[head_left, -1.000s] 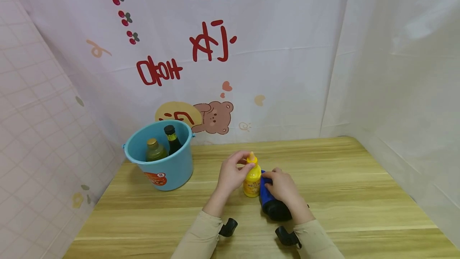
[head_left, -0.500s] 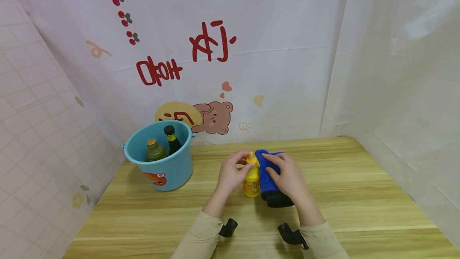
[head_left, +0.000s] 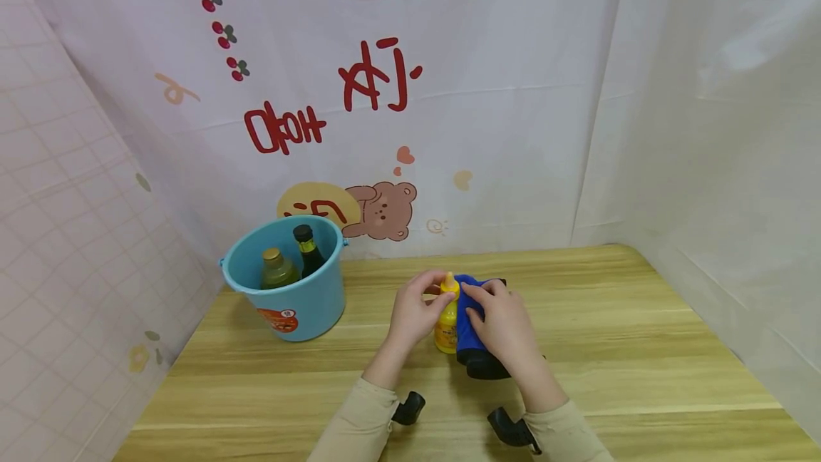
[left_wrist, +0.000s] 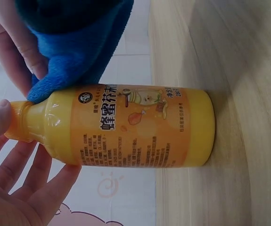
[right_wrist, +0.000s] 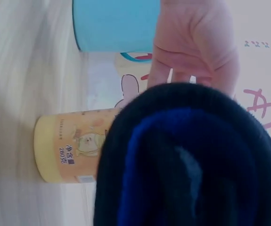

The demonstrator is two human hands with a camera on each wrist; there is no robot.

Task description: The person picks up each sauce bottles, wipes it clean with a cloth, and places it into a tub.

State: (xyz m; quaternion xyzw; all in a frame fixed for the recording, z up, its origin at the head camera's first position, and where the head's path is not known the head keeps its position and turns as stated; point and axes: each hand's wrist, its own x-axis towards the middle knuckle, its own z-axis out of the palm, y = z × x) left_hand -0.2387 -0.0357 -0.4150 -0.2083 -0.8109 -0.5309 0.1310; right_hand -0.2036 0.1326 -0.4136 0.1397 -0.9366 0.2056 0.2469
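Note:
A yellow squeeze bottle [head_left: 445, 326] with an orange label stands upright on the wooden table. Its neck and cap are held by my left hand [head_left: 417, 307], the thumb on the cap [left_wrist: 20, 121] and the fingers on the other side. My right hand [head_left: 507, 321] grips a folded blue cloth [head_left: 470, 326] with a black border. In the left wrist view the cloth [left_wrist: 78, 56] lies against the bottle's shoulder and side. The right wrist view shows the cloth's folded end [right_wrist: 187, 101] up close, covering the bottle's upper part and my right fingers.
To the left stands a light blue bucket [head_left: 314, 312] holding a bottle with a gold cap [head_left: 279, 271] and a dark bottle with a black cap [head_left: 311, 252]. Behind the table [head_left: 609, 319] hangs a white printed curtain [head_left: 513, 162].
My right hand moved the cloth up along the bottle's right side, then slightly down and left against it. My left hand has kept its hold on the bottle's neck.

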